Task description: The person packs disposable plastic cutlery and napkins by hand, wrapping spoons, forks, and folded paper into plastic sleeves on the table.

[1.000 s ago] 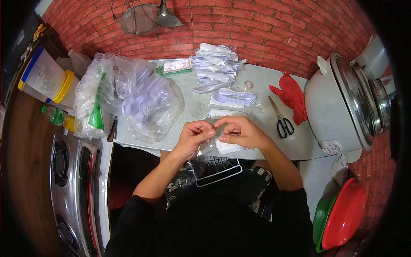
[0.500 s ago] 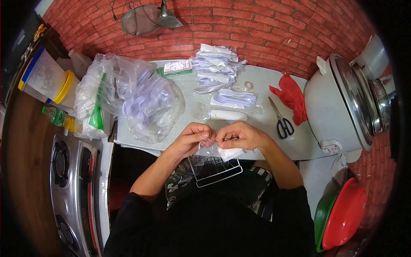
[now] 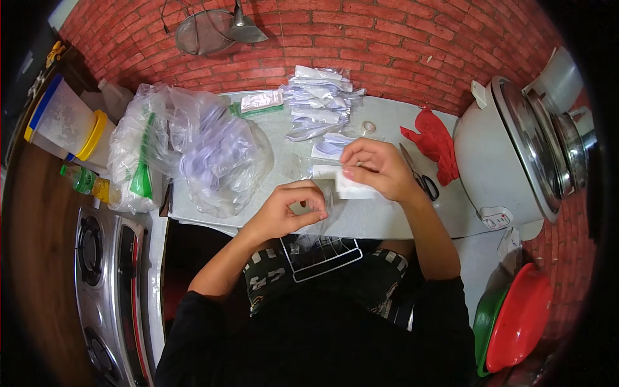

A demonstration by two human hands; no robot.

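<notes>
My right hand (image 3: 380, 169) pinches a folded white napkin (image 3: 356, 189) over the table's front part. Lower and to the left, my left hand (image 3: 291, 210) has its fingers curled on a thin clear plastic sleeve (image 3: 327, 205), which hangs beside the fingertips. Behind the right hand lie another white napkin (image 3: 324, 171) and some white plastic cutlery (image 3: 327, 147), partly covered by the hand. Farther back is a pile of clear-wrapped cutlery packs (image 3: 319, 106). A large clear bag (image 3: 219, 155) full of white plastic cutlery rests left of my hands.
Black-handled scissors (image 3: 427, 186), a red cloth (image 3: 433, 145) and a tape roll (image 3: 367, 127) lie on the right. A large white cooker (image 3: 493, 161) bounds that side. A wire basket (image 3: 322, 264) sits below the table edge. The gas stove (image 3: 106, 277) stands at left.
My hands have moved apart. The right hand has risen up and away with the napkin, while the left stays low with the plastic sleeve. The view has shifted slightly.
</notes>
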